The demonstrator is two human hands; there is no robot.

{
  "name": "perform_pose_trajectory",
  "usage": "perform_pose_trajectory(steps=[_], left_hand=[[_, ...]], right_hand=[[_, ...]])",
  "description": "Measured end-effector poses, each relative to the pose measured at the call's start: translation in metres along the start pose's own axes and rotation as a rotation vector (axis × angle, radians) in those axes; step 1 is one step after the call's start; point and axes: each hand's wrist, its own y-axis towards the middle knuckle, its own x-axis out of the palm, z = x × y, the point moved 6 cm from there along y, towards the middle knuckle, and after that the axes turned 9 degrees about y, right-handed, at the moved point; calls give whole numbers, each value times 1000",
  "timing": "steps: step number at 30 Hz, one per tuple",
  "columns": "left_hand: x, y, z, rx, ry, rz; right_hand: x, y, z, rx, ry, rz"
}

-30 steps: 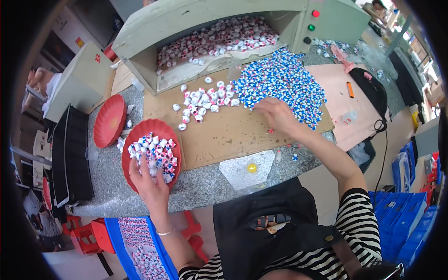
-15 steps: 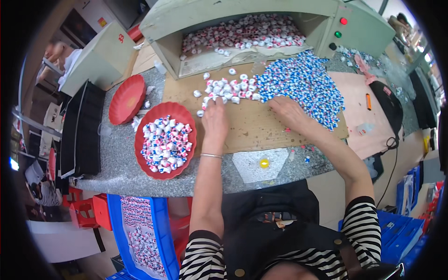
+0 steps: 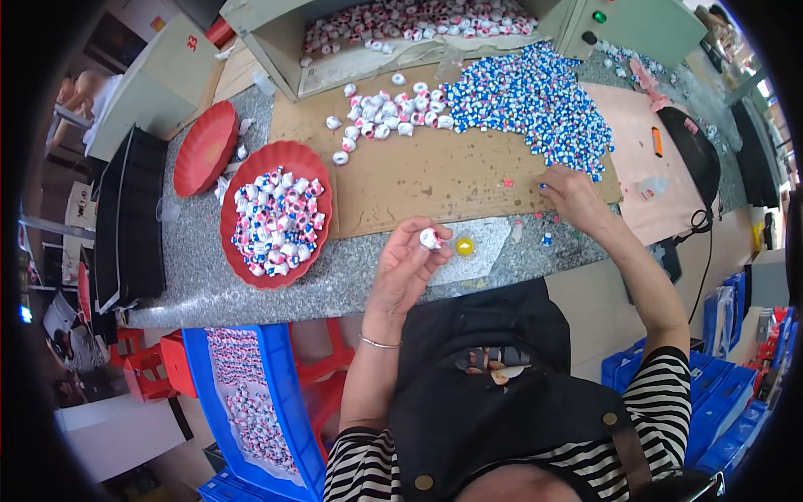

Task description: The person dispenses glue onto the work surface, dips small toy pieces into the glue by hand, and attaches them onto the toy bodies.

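White-and-red small part pinched in left hand fingertips above the counter's near edge.
Right hand, fingers curled loosely, presses 1 blue bead at the cardboard sheet's near right corner; blue bead pile beyond, red plate left.

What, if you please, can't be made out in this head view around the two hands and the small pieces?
- Right hand: its fingertips sit on the cardboard; whether they pinch a blue piece is too small to tell.
- White piece in the left hand: markings blurred.
- Open box: back cut off by the top edge.
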Motion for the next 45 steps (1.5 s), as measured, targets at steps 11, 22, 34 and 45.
perform_pose_trajectory(steps=[11,22,34,45], left_hand=[[-1,-14,-2,-6,3,-16],[-22,-23,7,68,574,174],[-17,-48,24,89,634,278],[9,-34,11,398,1140,289]], right_hand=[[-1,0,11,165,33,18],[14,-8,-75,-90,237,-34],[69,0,-123,-444,62,-203],[63,-13,-104,292,900,-111]])
